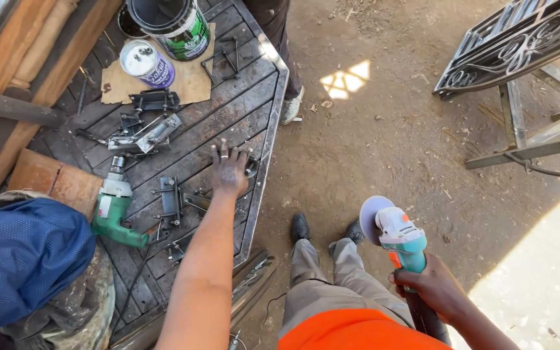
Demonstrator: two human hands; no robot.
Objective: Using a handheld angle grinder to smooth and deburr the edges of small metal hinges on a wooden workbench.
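harsh daylight, glare blown out at lower right on the dirt ground (384,129), sharp focus, wide-angle bending at edges.

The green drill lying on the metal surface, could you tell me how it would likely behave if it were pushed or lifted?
The green drill lies flat on its side, so it would probably slide rather than roll. Its rigid body likely keeps its shape. It looks fairly heavy at the metal chuck end, so it may tip forward when lifted.

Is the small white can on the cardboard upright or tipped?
Upright: the small white can stands on the cardboard, its round top facing the camera.
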